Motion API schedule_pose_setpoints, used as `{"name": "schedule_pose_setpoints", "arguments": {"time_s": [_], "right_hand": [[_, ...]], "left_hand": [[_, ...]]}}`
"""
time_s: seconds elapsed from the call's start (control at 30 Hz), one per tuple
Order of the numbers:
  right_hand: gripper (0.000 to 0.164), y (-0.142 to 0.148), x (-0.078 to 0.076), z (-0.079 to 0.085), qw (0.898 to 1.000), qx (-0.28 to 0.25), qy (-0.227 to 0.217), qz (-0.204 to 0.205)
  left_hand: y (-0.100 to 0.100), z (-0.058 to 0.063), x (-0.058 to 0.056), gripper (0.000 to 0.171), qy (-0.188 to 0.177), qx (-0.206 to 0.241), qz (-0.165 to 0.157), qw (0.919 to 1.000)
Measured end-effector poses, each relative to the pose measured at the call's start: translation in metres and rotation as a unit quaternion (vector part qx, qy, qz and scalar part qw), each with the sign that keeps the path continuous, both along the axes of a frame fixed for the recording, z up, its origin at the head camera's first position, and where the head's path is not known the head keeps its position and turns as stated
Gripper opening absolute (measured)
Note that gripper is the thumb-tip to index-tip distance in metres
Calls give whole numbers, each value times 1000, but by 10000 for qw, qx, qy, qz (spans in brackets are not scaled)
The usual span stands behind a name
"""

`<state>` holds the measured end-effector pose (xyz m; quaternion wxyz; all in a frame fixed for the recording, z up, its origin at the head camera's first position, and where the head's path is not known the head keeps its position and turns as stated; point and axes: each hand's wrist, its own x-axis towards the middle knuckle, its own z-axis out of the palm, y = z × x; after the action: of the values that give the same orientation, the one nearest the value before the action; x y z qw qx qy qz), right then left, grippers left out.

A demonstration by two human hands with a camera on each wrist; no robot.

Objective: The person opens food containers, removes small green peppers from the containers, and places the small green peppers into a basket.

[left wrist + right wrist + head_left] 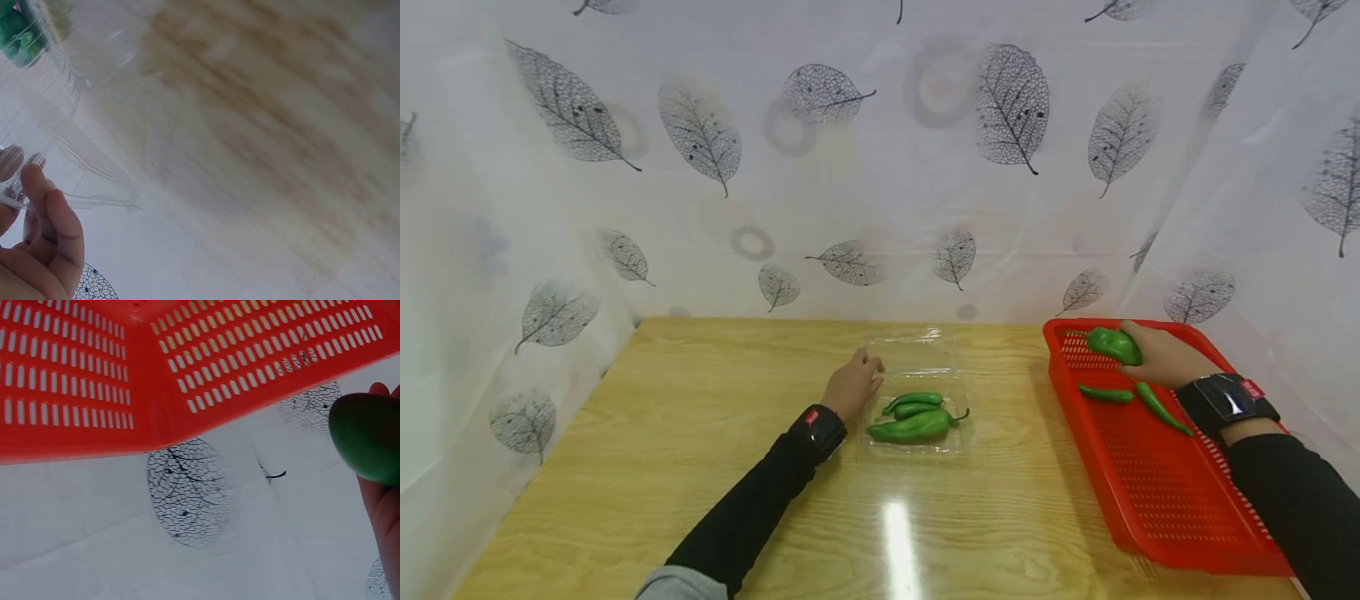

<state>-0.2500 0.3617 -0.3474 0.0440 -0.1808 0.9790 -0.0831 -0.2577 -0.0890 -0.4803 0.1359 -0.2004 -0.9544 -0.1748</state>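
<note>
My left hand (pixel 852 389) is at the left side of a clear plastic clamshell box (pixel 917 353), whose lid lies open toward the back. Its thumb and fingers (pixel 65 228) pinch the thin plastic edge in the left wrist view. Inside the box are a long green pepper (pixel 917 427) and smaller green chilies (pixel 913 400). Over the far end of a red basket (pixel 1093 483), my right hand (pixel 1168 358) grips a plump green pepper (pixel 1112 344); the right wrist view shows that pepper (pixel 369 437) at its right edge.
Two slim green chilies, one lying crosswise (pixel 1105 394) and one slanting (pixel 1161 408), are in the slotted basket below my right hand. Both box and basket stand on a wooden table (pixel 700 400). A leaf-patterned white sheet (pixel 880 183) hangs behind and at the sides.
</note>
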Motion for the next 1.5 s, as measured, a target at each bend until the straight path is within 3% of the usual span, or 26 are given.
{"name": "schedule_pose_setpoints", "arguments": {"time_s": [0.27,0.47,0.63,0.97,1.23,1.5], "right_hand": [[54,35,7,-22,9999,113,-44,-105],[44,52,11,-40,10000,19,-59,-67],[41,64,14,-52,9992,92,-319,-217],[62,84,25,-69,9958,288,-742,-454],[48,92,31,-81,9942,173,-973,-425],[75,91,40,-90,9883,320,-1424,-454]], "left_hand": [[0,0,1,13,24,61,-40,10000],[0,0,1,14,-107,8,16,9999],[0,2,2,14,-162,45,43,9998],[0,5,3,14,-256,15,87,9996],[0,4,2,14,-218,-8,78,9997],[0,3,2,14,-157,37,13,9999]]}}
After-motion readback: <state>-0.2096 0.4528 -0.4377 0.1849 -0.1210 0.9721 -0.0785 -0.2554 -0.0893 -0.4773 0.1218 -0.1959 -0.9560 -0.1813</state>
